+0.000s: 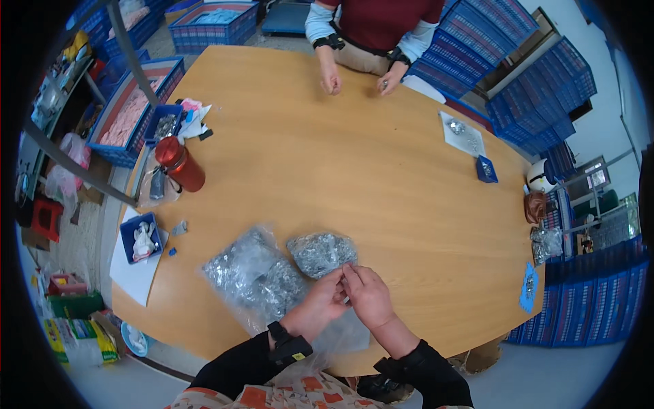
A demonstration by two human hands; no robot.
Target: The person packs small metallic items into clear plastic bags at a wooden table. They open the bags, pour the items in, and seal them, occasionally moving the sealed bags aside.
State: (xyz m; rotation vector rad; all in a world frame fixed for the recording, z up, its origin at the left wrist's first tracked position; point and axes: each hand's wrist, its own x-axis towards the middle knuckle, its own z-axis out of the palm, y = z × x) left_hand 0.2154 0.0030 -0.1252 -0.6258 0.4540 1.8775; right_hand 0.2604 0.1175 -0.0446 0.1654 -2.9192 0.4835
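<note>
Close together over the near middle of the table, my left hand (325, 301) and my right hand (368, 294) meet with fingers pinched. A small greyish bit shows between them, too little to name. Just beyond my fingers lies a clear bag of small shiny metal parts (320, 252). A larger clear plastic bag (255, 269), also full of silvery metal pieces, lies flat to the left, partly behind my left wrist. Beneath my hands, part of a pale sheet (347, 332) reaches toward the table's near edge.
On the left stand a red bottle (180, 165), a blue tray with white cloth (141, 238) and another blue bin (163, 123). Across the wooden table (306, 157) a person's hands (331, 82) work. A small blue tray (486, 169) sits far right.
</note>
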